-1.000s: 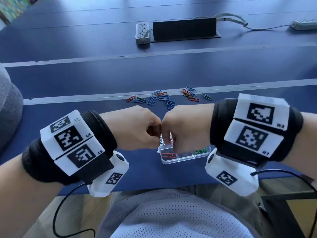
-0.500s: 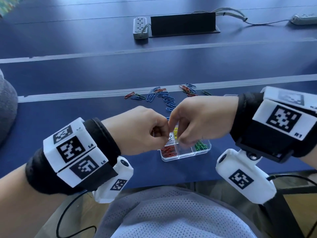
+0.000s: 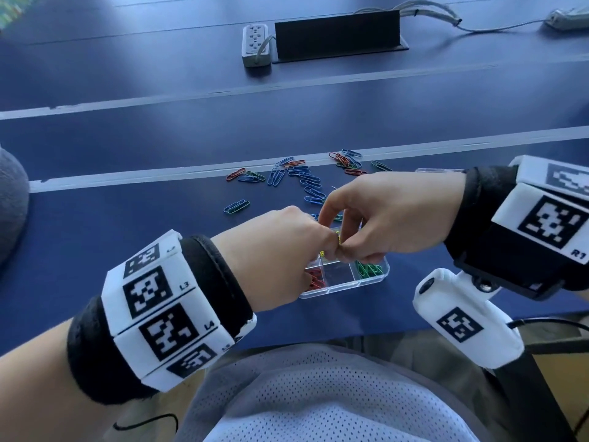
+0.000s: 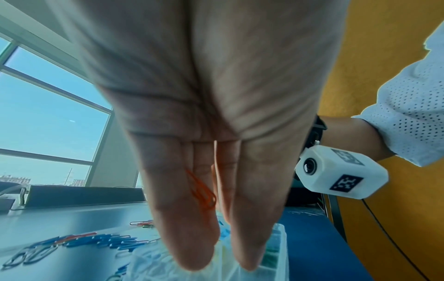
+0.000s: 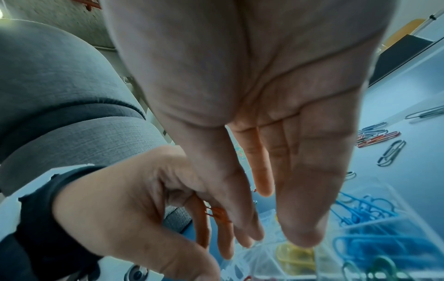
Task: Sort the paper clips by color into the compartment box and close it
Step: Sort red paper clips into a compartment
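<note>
A clear compartment box (image 3: pixel 347 286) sits near the table's front edge, with red clips (image 3: pixel 315 282) at its left, green clips (image 3: pixel 369 269) at its right and a bare cell between them. Blue clips (image 5: pixel 360 211) and yellow clips (image 5: pixel 295 252) fill the cells behind. Just above the box, my left hand (image 3: pixel 325 250) curls around a few red clips (image 4: pixel 201 192). My right hand (image 3: pixel 342 247) meets it fingertip to fingertip and pinches a yellow clip (image 3: pixel 338 241). Several loose clips (image 3: pixel 306 180), mostly blue, lie beyond the hands.
Two more clips (image 3: pixel 237 206) lie apart to the left. A clear flat piece (image 3: pixel 436 170) shows behind my right wrist. A power strip (image 3: pixel 255 46) and a black cable flap (image 3: pixel 338 35) are far back. A grey cushion (image 3: pixel 9 202) is at the left edge.
The two fists that pressed together over the box have loosened. My right hand moved right and back, its thumb and finger now at the left fingertips. More of the box shows.
</note>
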Tool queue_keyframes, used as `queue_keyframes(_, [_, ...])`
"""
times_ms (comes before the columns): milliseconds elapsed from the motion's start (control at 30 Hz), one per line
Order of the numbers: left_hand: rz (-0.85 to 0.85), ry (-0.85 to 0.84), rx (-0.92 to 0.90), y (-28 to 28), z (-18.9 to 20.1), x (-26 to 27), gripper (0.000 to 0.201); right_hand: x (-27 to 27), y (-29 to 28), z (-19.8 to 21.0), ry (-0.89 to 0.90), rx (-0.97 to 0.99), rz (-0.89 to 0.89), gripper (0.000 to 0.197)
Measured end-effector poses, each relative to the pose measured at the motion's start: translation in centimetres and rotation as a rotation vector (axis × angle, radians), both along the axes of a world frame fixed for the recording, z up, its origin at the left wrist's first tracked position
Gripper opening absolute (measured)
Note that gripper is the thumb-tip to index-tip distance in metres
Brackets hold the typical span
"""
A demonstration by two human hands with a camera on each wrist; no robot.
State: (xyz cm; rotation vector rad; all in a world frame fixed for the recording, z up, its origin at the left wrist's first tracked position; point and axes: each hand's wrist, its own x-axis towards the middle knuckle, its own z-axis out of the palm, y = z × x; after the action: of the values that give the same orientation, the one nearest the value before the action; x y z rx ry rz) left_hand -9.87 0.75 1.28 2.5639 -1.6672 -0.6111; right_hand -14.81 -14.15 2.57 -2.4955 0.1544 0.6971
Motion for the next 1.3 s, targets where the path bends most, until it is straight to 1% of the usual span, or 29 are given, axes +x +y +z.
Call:
queue_keyframes(167, [-0.004,-0.035,-0.004,0.2,-0.2,-0.4,0.041,0.1,-0.9,0.1,-0.028,-0.018,0.003,0.031])
queue_keyframes(267, [-0.009,-0.040,-0.017,0.1,-0.4,-0.6,0.039,0.2,-1.9,0.3,-0.049,-0.027,-0.024,0.032])
queue_keyframes(333, [-0.003,-0.031,-0.058,0.1,-0.4,-0.2,0.032,0.3,-2.3,0.4,-0.051,-0.036,-0.026,0.029])
queue_keyframes(433, [0.034,0.022,-0.219,0.2,0.1,1.4,0.013,1.0,-2.9,0.3,-0.105,-0.148,-0.046,0.018])
queue_keyframes(467, [0.076,0.043,-0.266,0.3,0.2,2.2,0.010,1.5,-3.4,0.3,-0.125,-0.191,-0.062,0.015])
queue_keyframes(533, [0.208,0.049,-0.291,0.5,0.3,4.3,0.005,2.5,-4.4,0.3,-0.134,-0.251,-0.096,0.013])
queue_keyframes(600, [0.346,-0.015,-0.268,0.8,0.2,7.1,0.006,3.9,-5.1,0.2,-0.165,-0.320,-0.096,0.015])
queue_keyframes(667, [0.441,-0.099,-0.216,1.0,-0.2,9.7,0.008,5.6,-5.3,-0.1,-0.253,-0.395,-0.053,0.017])
queue_keyframes(733, [0.498,-0.152,-0.131,1.1,-0.9,11.6,0.013,7.6,-4.9,-0.4,-0.319,-0.423,-0.005,0.017])
queue_keyframes(833, [0.556,-0.173,-0.035,1.0,-2.1,13.2,0.020,10.3,-4.1,-1.1,-0.339,-0.426,0.037,0.021])
queue_keyframes(967, [0.568,-0.216,-0.026,0.4,-2.7,14.1,0.017,12.9,-2.9,-2.4,-0.323,-0.444,0.081,0.026])
queue_keyframes(1100, [0.540,-0.243,0.022,-0.3,-2.6,14.4,0.011,14.4,-2.4,-2.6,-0.296,-0.493,0.176,0.016])
queue_keyframes(1200, [0.538,-0.237,0.042,-0.5,-2.5,14.8,0.002,14.6,-2.1,-2.5,-0.296,-0.505,0.258,0.013])
queue_keyframes(1233, [0.536,-0.230,0.042,-0.5,-2.4,14.8,0.004,14.6,-2.1,-2.6,-0.312,-0.503,0.275,0.011])
queue_keyframes(1300, [0.536,-0.215,0.048,-0.7,-2.2,14.7,0.006,14.6,-2.2,-2.9,-0.334,-0.508,0.300,0.016])
